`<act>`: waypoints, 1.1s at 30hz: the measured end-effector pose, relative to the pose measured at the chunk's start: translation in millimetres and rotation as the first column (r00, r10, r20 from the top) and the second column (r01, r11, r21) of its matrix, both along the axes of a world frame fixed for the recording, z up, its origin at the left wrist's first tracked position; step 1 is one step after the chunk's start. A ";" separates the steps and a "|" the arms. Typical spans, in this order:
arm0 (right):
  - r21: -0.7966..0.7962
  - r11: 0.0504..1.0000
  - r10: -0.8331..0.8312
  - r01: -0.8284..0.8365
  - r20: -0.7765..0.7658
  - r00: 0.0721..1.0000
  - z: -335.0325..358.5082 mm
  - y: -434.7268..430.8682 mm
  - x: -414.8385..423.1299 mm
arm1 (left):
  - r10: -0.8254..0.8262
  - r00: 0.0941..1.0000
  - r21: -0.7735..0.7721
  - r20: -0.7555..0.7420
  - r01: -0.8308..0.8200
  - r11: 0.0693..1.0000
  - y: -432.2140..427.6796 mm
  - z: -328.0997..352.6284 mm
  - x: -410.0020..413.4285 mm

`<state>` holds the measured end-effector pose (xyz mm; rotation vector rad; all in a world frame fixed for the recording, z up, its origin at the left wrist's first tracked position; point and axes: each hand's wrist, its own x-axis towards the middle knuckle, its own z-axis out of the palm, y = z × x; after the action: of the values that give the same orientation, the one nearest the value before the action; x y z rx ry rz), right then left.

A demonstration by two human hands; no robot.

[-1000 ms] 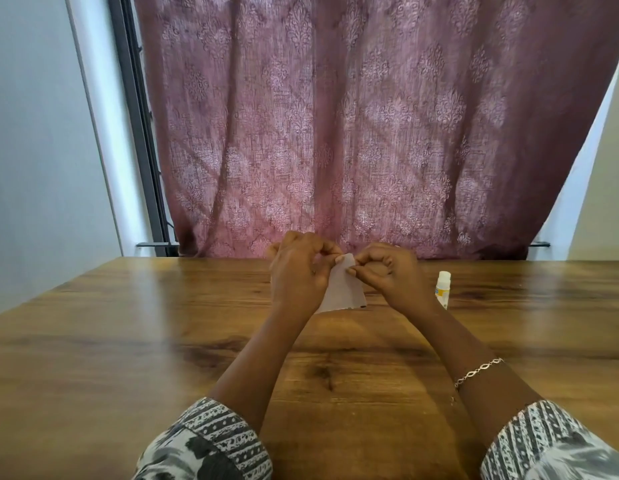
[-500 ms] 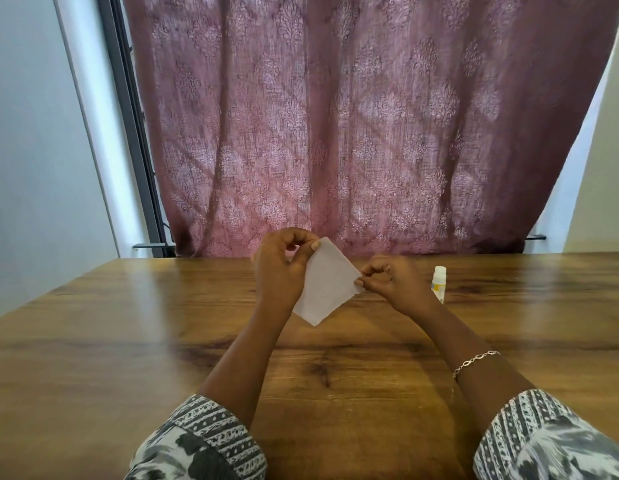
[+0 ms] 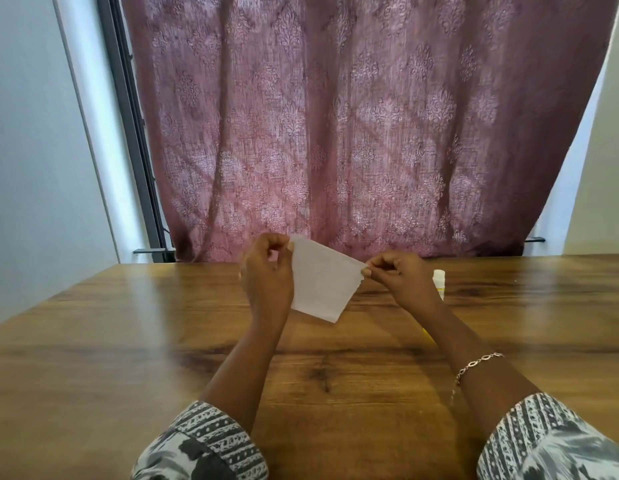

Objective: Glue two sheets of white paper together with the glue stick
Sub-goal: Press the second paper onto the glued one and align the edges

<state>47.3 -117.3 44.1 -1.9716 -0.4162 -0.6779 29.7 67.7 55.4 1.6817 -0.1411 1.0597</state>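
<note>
a: what's the biggest thing past the hands?
b: a mauve patterned curtain (image 3: 336, 133). it hangs beyond both hands, down to the far edge of the wooden table (image 3: 93, 358) beneath them.
a: and the hands?
b: the left hand (image 3: 266, 278) is raised above the table with its fingers curled. its thumb and fingertips pinch the upper left corner of the white paper (image 3: 322, 282). the right hand (image 3: 401, 278) is curled too and pinches the paper's right corner.
a: so where's the paper?
b: it's stretched between the two hands, clear of the table, with its lower corner hanging below them. i can't tell if it's one sheet or two.
a: glue stick?
b: the glue stick (image 3: 439, 282) stands upright on the table just right of the right hand, partly hidden by it, white cap on top.
a: anything smaller?
b: a thin chain bracelet (image 3: 478, 363) on the forearm below the right hand.
</note>
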 end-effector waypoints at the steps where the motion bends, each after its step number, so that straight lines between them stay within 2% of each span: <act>1: -0.046 0.998 -0.030 0.032 0.027 0.999 1.5 0.8 -1.3 | 0.156 0.987 0.158 0.032 -0.159 0.975 -2.3 0.4 -2.0; 2: -0.099 0.993 -0.059 0.065 0.060 0.996 2.9 1.4 -2.1 | 0.251 0.961 0.311 0.115 -0.275 0.910 -5.3 -0.4 -2.7; 3: -0.157 0.983 -0.081 0.095 0.094 0.992 4.3 2.3 -3.0 | 0.274 0.937 0.434 0.218 -0.345 0.833 -8.9 -0.9 -3.7; 5: -0.263 0.956 -0.096 0.132 0.147 0.984 6.3 5.3 -5.5 | 0.196 0.919 0.620 0.342 -0.377 0.688 -16.4 -3.0 -4.3; 8: -0.376 0.913 -0.071 0.158 0.233 0.970 8.1 12.0 -9.4 | 0.100 0.927 0.769 0.362 -0.357 0.530 -22.0 -9.9 -1.5; 10: -0.434 0.880 -0.053 0.191 0.312 0.949 8.8 16.0 -11.1 | 0.111 0.928 0.802 0.356 -0.364 0.473 -22.2 -10.1 -2.6; 15: -0.534 0.816 0.000 0.224 0.386 0.922 9.4 22.7 -12.6 | 0.119 0.965 0.819 0.232 -0.260 0.512 -19.4 -4.5 -5.7; 19: -0.510 0.845 0.046 0.159 0.365 0.930 9.8 23.2 -13.6 | 0.055 0.993 0.791 0.107 -0.119 0.601 -15.5 -0.8 -8.7; 25: -0.259 0.963 0.131 -0.079 0.191 0.973 13.0 21.6 -15.9 | -0.008 0.997 0.688 0.079 -0.049 0.724 -14.0 -0.2 -8.8; 29: -0.198 0.972 0.155 -0.124 0.149 0.977 12.6 20.0 -15.1 | -0.012 0.998 0.700 0.067 -0.038 0.713 -17.2 -0.4 -10.8; 33: -0.115 0.977 0.190 -0.179 0.096 0.977 13.6 21.4 -17.2 | -0.021 0.998 0.673 0.051 -0.019 0.739 -18.0 1.9 -15.4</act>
<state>30.0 -95.9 57.7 -1.9713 -0.7047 -0.6554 14.4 49.7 57.3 2.2995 -0.6326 1.1276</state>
